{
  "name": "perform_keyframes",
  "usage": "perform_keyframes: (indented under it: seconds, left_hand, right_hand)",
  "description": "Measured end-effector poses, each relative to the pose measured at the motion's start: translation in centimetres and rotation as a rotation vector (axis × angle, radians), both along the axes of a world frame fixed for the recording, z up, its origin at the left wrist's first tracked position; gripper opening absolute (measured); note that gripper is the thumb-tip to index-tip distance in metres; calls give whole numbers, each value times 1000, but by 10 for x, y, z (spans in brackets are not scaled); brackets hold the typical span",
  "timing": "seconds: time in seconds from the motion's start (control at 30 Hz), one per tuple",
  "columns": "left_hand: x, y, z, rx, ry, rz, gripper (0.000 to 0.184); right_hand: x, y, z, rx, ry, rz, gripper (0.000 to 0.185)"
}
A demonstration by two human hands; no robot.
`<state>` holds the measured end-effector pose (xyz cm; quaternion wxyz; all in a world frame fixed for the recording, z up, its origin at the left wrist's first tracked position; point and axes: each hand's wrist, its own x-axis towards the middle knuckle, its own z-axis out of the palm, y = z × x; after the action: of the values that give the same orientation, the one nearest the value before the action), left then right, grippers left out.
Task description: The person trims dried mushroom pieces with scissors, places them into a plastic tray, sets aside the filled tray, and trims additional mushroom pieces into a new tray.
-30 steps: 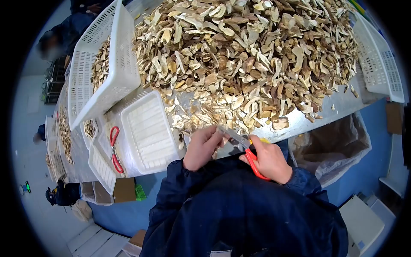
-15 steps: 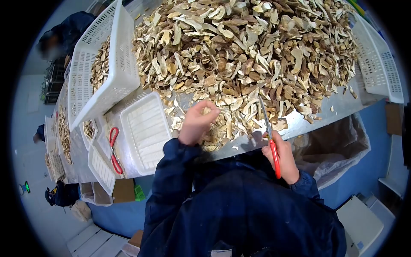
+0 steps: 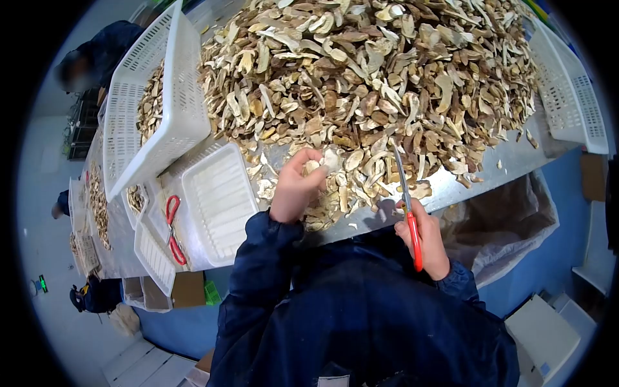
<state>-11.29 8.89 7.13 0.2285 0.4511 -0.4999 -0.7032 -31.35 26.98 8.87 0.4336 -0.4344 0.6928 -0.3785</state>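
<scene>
A pale cream, irregular dried slice [image 3: 331, 160] sits at the fingertips of the left hand [image 3: 298, 192], pinched between thumb and forefinger just above the near edge of the heap. The hold is at the slice's margin, so a hard squeeze could snap it if it is as brittle as it looks, or let it drop among lookalike loose pieces, where it would be hard to pick out again. To its right, the right hand [image 3: 427, 237] is wrapped around red-handled steel scissors [image 3: 414, 240], their blades pointing to the far side, well apart from the slice. Because thumb and forefinger sit so near the slice's body, bringing the blades there carelessly could nick skin. Beyond both hands rises a large heap of tan and cream dried slices [image 3: 367, 84]; its slope looks loose, and a knock from the scissor tips could send pieces sliding nearer. The grey metal table [image 3: 506, 161] ends close to the wrists, so a sleeve brushing its edge could sweep scraps to the floor or into the bin with a translucent plastic liner [image 3: 516, 219] at the near right. Left of the left hand lies a white ribbed plastic tray [image 3: 219, 203], near enough for an elbow to shove
</scene>
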Motion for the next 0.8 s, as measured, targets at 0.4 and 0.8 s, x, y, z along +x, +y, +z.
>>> perform_keyframes:
  seconds: [0.4,0.8]
  left_hand:
    - [162,13,22,-685,-957,396,26]
    - [28,-14,-26,-1159,-581,-204,24]
  right_hand:
    - [0,-8,-5,-38,32,62,44]
    - [-1,4,1,-62,60,43,45]
